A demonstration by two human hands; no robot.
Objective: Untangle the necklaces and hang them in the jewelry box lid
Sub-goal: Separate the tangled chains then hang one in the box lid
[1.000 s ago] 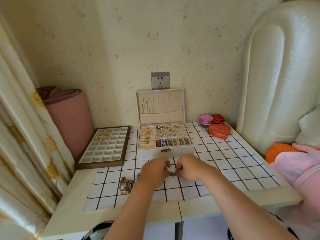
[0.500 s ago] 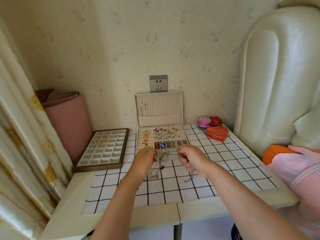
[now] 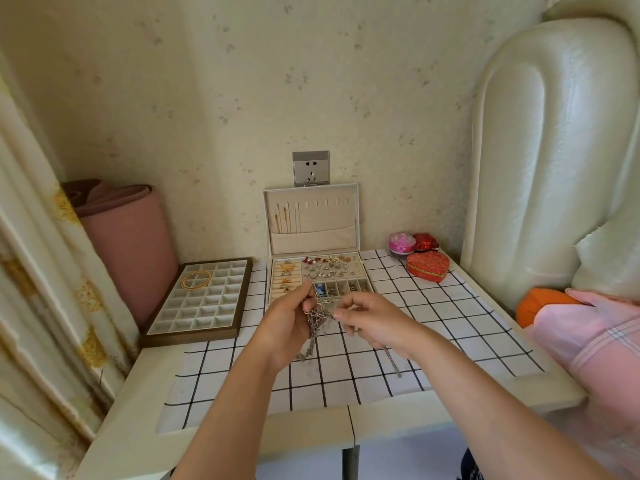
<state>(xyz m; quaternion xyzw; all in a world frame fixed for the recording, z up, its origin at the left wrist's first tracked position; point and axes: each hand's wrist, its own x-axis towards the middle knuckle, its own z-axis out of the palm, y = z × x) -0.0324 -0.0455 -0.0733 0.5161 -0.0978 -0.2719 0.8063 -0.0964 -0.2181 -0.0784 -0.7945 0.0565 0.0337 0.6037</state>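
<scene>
Hands: left hand (image 3: 287,320), right hand (image 3: 370,320) both pinch tangled necklaces (image 3: 317,315).
Change: necklaces now raised off worktop (image 3: 433,414).
Meaning: untangling starts; hanging pending.

Tangled silver necklaces (image 3: 317,318) dangle before open jewelry box (image 3: 317,271).

Place: a home bedroom.
Signs: padded headboard (image 3: 554,150), floral curtain (image 3: 38,271), wallpapered wall (image 3: 311,81), bedside table (image 3: 145,410) with jewelry box (image 3: 313,237).

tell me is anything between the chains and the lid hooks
Nothing visible. The left hand and right hand hold the chains before the box; the lid stands behind, its right hooks bare.
</scene>
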